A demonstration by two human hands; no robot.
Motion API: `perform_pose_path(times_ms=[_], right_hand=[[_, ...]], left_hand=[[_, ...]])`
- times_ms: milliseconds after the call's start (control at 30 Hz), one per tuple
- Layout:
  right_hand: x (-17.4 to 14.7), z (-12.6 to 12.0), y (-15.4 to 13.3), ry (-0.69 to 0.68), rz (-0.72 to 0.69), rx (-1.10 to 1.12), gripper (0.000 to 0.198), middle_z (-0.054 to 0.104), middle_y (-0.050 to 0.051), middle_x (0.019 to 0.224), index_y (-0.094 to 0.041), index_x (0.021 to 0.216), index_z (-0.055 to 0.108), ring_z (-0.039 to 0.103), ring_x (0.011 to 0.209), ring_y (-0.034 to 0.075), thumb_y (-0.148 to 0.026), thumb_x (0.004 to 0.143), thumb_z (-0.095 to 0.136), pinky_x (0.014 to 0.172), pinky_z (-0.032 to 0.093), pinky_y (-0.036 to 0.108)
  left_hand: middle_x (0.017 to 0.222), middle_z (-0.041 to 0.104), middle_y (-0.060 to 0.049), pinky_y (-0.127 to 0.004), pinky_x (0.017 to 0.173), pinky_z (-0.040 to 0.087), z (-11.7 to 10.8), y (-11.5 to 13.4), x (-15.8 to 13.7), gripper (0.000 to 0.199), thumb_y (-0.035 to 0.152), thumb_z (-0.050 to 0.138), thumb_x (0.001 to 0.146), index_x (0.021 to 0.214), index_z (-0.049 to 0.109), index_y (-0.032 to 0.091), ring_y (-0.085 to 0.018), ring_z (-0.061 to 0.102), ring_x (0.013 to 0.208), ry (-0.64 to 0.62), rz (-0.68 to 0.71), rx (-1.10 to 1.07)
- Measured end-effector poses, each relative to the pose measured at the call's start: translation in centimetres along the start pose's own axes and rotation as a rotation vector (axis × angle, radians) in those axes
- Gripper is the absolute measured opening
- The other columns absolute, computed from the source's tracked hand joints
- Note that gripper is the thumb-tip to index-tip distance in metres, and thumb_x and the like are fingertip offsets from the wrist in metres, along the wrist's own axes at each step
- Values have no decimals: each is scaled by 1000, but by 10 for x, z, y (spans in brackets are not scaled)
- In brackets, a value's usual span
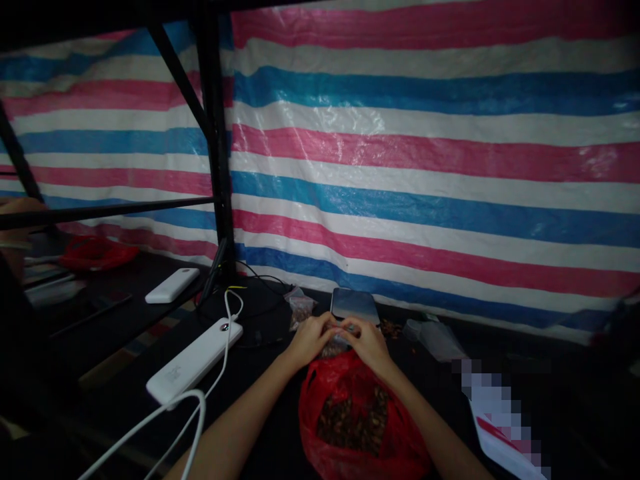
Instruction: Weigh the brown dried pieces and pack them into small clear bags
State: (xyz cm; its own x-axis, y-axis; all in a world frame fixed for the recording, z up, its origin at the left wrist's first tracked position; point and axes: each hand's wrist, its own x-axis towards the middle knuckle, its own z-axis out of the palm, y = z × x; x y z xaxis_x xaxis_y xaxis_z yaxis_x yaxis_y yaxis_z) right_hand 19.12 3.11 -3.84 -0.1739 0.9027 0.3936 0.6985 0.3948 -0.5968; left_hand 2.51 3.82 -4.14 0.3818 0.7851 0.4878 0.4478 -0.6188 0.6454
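Observation:
My left hand (pixel 313 339) and my right hand (pixel 366 340) meet in front of me, fingers pinched together at the top of a small clear plastic bag (pixel 334 347). Brownish bits show in the lower part of that bag. Just below my hands stands an open red plastic bag (pixel 320 437), with a heap of dark brown dried pieces (pixel 353 420) inside. Behind my fingers lies a flat grey device with a smooth top (pixel 356 305), perhaps a small scale. A filled small zip bag (pixel 301 308) rests to the left of it.
On the left lie a white power bank (pixel 187 363) with a white cable and another white power bank (pixel 173 285). At right are empty-looking clear bags (pixel 440 339) and a partly blurred white item (pixel 500 427). A black post (pixel 216 147) rises before striped sheeting. Another person's hand (pixel 20 212) shows far left.

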Motion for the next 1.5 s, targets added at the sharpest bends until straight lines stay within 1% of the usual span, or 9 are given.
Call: perform_pose_path(times_ms=[200,433,600,767,1000,1133,1333,1400,1500], right_hand=[[-1,3,-6,18,21,-27,17,64,-2,63,-24,69,63,56,58,16,-38,70,54,51,35,23],[4,-1,-1,-39,36,73,22,66,0,67,-21,74,65,56,55,14,-39,69,55,50,36,23],[3,-1,-1,-90,70,103,17,63,0,60,-19,72,66,54,51,13,-33,65,59,48,35,21],[3,1,-3,28,24,-7,17,65,0,66,-23,73,66,56,59,15,-36,67,58,53,36,23],[5,-6,10,-134,49,78,17,68,0,65,-20,73,66,60,60,15,-34,68,58,55,39,23],[3,-15,1,-126,17,21,15,68,0,60,-22,73,68,62,59,15,-33,69,58,55,40,22],[5,-19,-7,-65,3,42,20,70,0,68,-24,84,68,63,63,15,-32,69,58,58,42,22],[5,-29,-9,-46,-10,0,20,70,-1,70,-25,86,68,64,67,15,-32,71,58,62,43,22],[2,-62,-3,22,16,-175,21,70,-2,72,-29,92,65,63,75,16,-33,74,55,68,42,24]], left_hand=[[60,57,2,-20,58,35,3,0,-3,15,26,39,84,78,52,20,-14,56,60,-20,28,87],[65,56,1,-19,58,34,3,1,-2,16,25,37,85,80,51,20,-13,56,63,-4,7,152],[65,57,1,-20,56,33,9,0,-6,17,25,36,86,82,51,20,-13,57,63,-9,-9,224],[68,58,0,-20,56,33,6,4,-8,18,22,33,87,85,50,20,-13,57,64,30,-15,292],[66,57,1,-20,55,32,2,8,-7,17,17,34,84,87,52,19,-13,55,62,-62,-18,266],[63,56,2,-20,56,33,-1,5,-4,21,21,35,85,84,55,19,-12,54,59,1,-24,160],[75,64,0,-20,66,39,-5,1,2,25,29,40,82,79,62,18,-13,57,69,66,5,-25],[75,65,0,-21,65,40,-11,-4,4,26,33,42,81,80,63,17,-13,58,69,149,-36,-66],[72,64,-2,-22,62,41,-29,-20,7,30,37,41,81,81,61,15,-16,58,68,344,-169,-61]])
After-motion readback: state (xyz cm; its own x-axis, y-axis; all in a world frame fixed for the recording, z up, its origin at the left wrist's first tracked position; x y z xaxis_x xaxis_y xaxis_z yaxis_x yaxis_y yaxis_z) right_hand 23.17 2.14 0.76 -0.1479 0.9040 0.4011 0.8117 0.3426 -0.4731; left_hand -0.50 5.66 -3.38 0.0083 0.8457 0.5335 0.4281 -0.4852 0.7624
